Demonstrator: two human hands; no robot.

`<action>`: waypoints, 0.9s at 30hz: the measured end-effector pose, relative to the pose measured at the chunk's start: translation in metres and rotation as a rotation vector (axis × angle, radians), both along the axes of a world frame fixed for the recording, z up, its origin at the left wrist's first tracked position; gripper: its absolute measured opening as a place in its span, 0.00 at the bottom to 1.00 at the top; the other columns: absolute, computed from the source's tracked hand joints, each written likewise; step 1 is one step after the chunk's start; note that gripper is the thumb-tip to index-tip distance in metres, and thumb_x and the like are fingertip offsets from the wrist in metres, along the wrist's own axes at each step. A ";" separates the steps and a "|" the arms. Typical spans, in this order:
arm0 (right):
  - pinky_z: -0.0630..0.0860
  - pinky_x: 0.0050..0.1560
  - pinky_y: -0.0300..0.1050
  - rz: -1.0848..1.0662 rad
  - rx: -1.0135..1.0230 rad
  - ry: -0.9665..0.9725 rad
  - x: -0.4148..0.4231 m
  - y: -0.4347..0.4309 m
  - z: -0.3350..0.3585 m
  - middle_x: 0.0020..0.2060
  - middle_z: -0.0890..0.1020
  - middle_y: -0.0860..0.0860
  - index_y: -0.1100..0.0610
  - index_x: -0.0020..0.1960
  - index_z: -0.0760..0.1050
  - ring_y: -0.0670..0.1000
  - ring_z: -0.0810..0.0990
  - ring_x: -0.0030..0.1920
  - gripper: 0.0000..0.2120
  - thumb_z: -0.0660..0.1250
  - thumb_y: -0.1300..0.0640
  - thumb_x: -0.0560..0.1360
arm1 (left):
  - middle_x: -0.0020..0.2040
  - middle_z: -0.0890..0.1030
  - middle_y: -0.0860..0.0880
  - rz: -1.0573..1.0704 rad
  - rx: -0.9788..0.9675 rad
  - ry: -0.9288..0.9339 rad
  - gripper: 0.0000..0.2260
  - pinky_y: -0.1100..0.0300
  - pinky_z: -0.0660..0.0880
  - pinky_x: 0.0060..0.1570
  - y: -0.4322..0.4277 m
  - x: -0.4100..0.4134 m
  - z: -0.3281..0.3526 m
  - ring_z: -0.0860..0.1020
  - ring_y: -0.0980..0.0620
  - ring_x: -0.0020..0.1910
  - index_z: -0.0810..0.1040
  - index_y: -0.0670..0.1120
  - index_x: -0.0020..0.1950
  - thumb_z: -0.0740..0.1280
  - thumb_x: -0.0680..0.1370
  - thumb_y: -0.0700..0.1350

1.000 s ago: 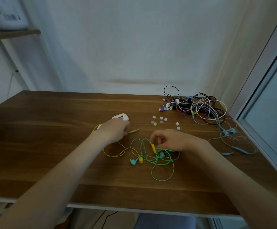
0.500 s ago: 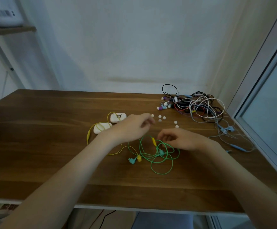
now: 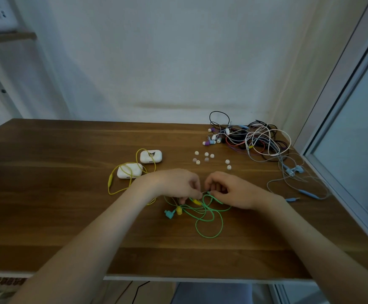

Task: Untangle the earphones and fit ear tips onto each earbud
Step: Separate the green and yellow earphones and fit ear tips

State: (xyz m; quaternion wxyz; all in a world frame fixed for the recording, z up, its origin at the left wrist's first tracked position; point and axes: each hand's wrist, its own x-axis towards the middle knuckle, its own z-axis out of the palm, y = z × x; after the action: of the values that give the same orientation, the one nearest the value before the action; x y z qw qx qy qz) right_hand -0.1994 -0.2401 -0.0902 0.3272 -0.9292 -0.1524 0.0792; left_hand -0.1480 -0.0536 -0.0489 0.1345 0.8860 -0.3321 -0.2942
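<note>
Mid-table, near edge: left hand (image 3: pixel 178 185) and right hand (image 3: pixel 229 189) low over the brown wooden table (image 3: pixel 47 194), fingertips almost meeting.

- Right hand: fingers curled, pinching one end of the thin green earphone cable (image 3: pixel 209 220). Small teal bud just visible in the pinch.
- Left hand: thumb and forefinger closed on the same cable right beside that grip, as best seen. Anything smaller in the pinch not resolvable.
- Rest of the green cable loose in overlapping loops toward the near edge, crossed by the thin yellow earphone cable (image 3: pixel 113 183).
- Teal earbud (image 3: pixel 168 214) and yellow earbud (image 3: pixel 179 210) side by side below the left hand, neither with a white tip.
- Yellow cable trailing left, draped over two white rounded charging cases (image 3: pixel 129 170).
- Eight or so small white silicone ear tips (image 3: pixel 207 159) scattered just beyond the hands, untouched.
- Far right: dense heap of black, white, red and purple earphone cables (image 3: pixel 255 139), unsorted.
- Pale blue earphones (image 3: pixel 295 171) straggling from it along the right edge.

Judged progress: early. Green and yellow pair not yet separated, no tip seen fitted on any bud, heap not begun. Left to do: nearly everything.
</note>
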 end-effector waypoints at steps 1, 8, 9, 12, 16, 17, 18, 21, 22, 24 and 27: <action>0.69 0.42 0.30 -0.011 -0.016 -0.030 0.000 0.001 -0.001 0.44 0.72 0.44 0.50 0.50 0.73 0.40 0.71 0.40 0.08 0.64 0.63 0.77 | 0.38 0.80 0.52 0.006 -0.006 0.004 0.08 0.63 0.66 0.34 0.000 0.000 0.001 0.77 0.59 0.35 0.75 0.51 0.54 0.64 0.79 0.52; 0.68 0.45 0.29 -0.008 -0.035 -0.066 -0.001 0.005 -0.004 0.47 0.73 0.43 0.47 0.49 0.74 0.39 0.72 0.44 0.08 0.68 0.59 0.75 | 0.36 0.77 0.49 0.171 0.020 0.014 0.13 0.62 0.74 0.38 0.003 0.004 0.002 0.78 0.55 0.32 0.74 0.47 0.56 0.59 0.81 0.54; 0.68 0.45 0.29 -0.019 -0.018 -0.066 -0.001 0.004 -0.004 0.47 0.73 0.43 0.47 0.48 0.74 0.39 0.72 0.44 0.08 0.69 0.60 0.75 | 0.37 0.78 0.48 0.178 0.048 0.008 0.14 0.61 0.75 0.38 0.004 0.005 0.003 0.79 0.54 0.32 0.75 0.46 0.56 0.58 0.82 0.55; 0.68 0.45 0.31 -0.082 0.037 -0.083 -0.002 -0.001 -0.003 0.45 0.74 0.43 0.46 0.43 0.72 0.39 0.72 0.44 0.11 0.68 0.62 0.75 | 0.42 0.80 0.41 0.207 0.101 0.023 0.17 0.60 0.75 0.37 0.007 0.009 0.003 0.81 0.51 0.32 0.75 0.45 0.55 0.56 0.82 0.56; 0.72 0.45 0.32 -0.246 0.236 -0.100 0.000 -0.006 -0.002 0.45 0.77 0.47 0.49 0.44 0.74 0.44 0.75 0.46 0.10 0.68 0.64 0.74 | 0.45 0.82 0.40 0.221 0.149 -0.009 0.15 0.58 0.77 0.41 0.015 0.014 0.011 0.83 0.49 0.35 0.76 0.45 0.55 0.58 0.82 0.54; 0.72 0.46 0.31 -0.281 0.294 -0.128 0.003 -0.007 -0.001 0.46 0.77 0.47 0.49 0.46 0.74 0.43 0.76 0.47 0.11 0.68 0.65 0.74 | 0.44 0.81 0.43 0.207 0.155 -0.024 0.11 0.59 0.76 0.41 0.016 0.014 0.014 0.82 0.51 0.35 0.76 0.46 0.56 0.60 0.81 0.52; 0.72 0.48 0.30 -0.301 0.347 -0.160 0.004 -0.008 0.002 0.47 0.77 0.46 0.50 0.48 0.74 0.41 0.76 0.47 0.11 0.67 0.66 0.74 | 0.43 0.80 0.47 0.186 0.146 -0.054 0.09 0.60 0.75 0.41 0.017 0.014 0.016 0.80 0.52 0.36 0.75 0.49 0.58 0.61 0.81 0.49; 0.73 0.50 0.30 -0.304 0.493 -0.221 0.009 -0.005 0.011 0.48 0.77 0.47 0.57 0.51 0.75 0.35 0.76 0.47 0.11 0.66 0.70 0.74 | 0.51 0.75 0.52 0.125 -0.025 -0.260 0.13 0.60 0.73 0.49 0.011 0.018 0.014 0.75 0.53 0.47 0.76 0.55 0.61 0.61 0.79 0.42; 0.73 0.50 0.29 -0.295 0.516 -0.243 0.010 -0.003 0.013 0.49 0.77 0.49 0.59 0.51 0.75 0.35 0.76 0.47 0.10 0.67 0.70 0.74 | 0.53 0.74 0.51 0.142 -0.139 -0.322 0.13 0.59 0.72 0.52 0.008 0.018 0.012 0.74 0.53 0.51 0.76 0.56 0.60 0.61 0.79 0.42; 0.73 0.50 0.29 -0.272 0.507 -0.310 0.014 0.001 0.016 0.50 0.77 0.52 0.59 0.50 0.76 0.37 0.77 0.49 0.07 0.67 0.68 0.74 | 0.55 0.75 0.51 0.195 -0.361 -0.346 0.11 0.58 0.70 0.54 -0.002 0.019 0.005 0.74 0.53 0.55 0.77 0.55 0.60 0.60 0.81 0.46; 0.74 0.52 0.34 -0.245 0.471 -0.422 0.020 0.006 0.015 0.49 0.77 0.53 0.59 0.48 0.76 0.43 0.77 0.51 0.07 0.66 0.69 0.74 | 0.53 0.80 0.50 0.287 -0.685 0.167 0.11 0.59 0.73 0.55 -0.015 0.017 -0.010 0.77 0.53 0.54 0.77 0.48 0.60 0.60 0.82 0.49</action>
State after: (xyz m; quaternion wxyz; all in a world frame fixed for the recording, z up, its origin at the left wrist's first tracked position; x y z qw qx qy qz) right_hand -0.1790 -0.2338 -0.0754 0.5010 -0.8355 -0.1181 -0.1924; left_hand -0.1315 -0.0687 -0.0585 0.4892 0.8003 -0.2717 -0.2154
